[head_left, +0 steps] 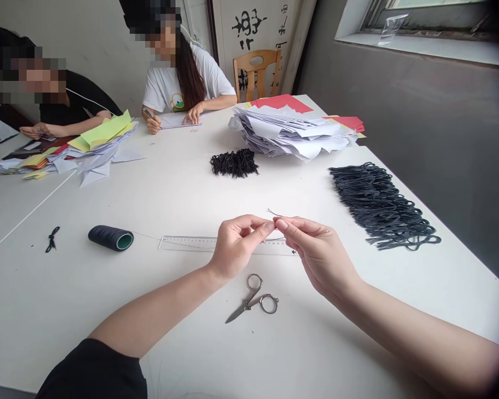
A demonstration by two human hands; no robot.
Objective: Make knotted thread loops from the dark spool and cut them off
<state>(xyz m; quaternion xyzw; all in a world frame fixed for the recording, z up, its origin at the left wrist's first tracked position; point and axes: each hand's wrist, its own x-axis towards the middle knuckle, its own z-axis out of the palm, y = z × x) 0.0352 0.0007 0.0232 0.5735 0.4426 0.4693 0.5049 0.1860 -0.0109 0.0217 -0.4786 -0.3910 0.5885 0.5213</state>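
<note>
My left hand and my right hand meet fingertip to fingertip above the white table. Both are closed in a pinch on a thin dark thread whose short ends stick up between the thumbs. A clear ruler lies just behind my hands. Small metal scissors lie shut on the table below them. A dark thread spool lies on its side to the left, a fine strand running from it toward the ruler.
A heap of dark cord loops lies at the right, a smaller black bundle mid-table, one knotted piece far left. Paper stacks sit behind. Two people sit at the far side, one writing. A wooden chair stands beyond.
</note>
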